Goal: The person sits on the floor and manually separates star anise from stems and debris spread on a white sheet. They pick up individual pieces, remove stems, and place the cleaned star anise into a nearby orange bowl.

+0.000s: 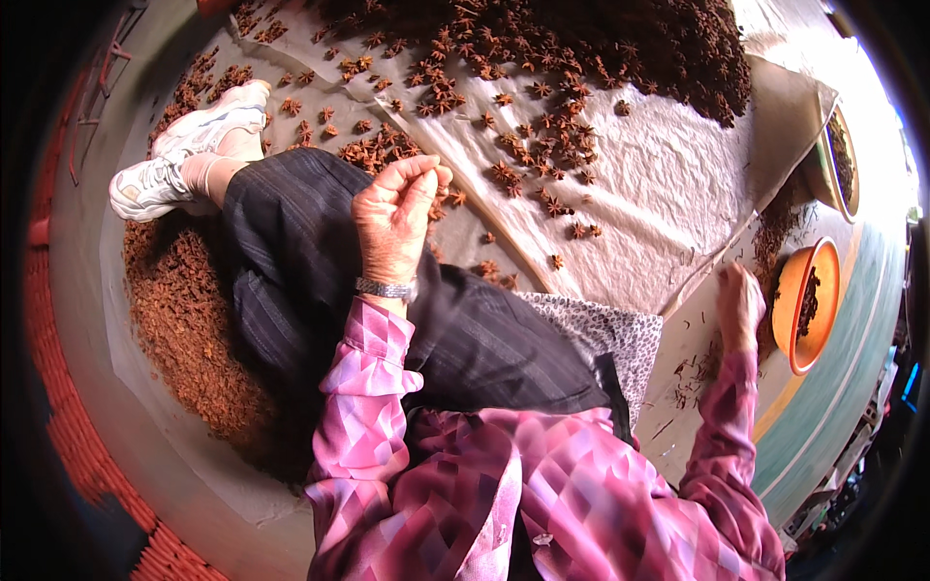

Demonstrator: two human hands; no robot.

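Note:
My left hand is raised over my lap, thumb and index finger pinched together. Brown star anise shows right by the fingertips; whether a piece is between them I cannot tell. Loose star anise pods are scattered on the pale sheet in front of me. Out to the side, my right hand is blurred, its fingers curled and their inner side hidden. It is beside an orange plastic bowl with dark bits in it. Dark stem-like scraps lie on the floor near that wrist.
A large heap of star anise covers the sheet's far part. A reddish-brown pile lies left of my legs, below my white shoes. Another bowl holds dark pieces at the far right. A patterned cloth lies by my thigh.

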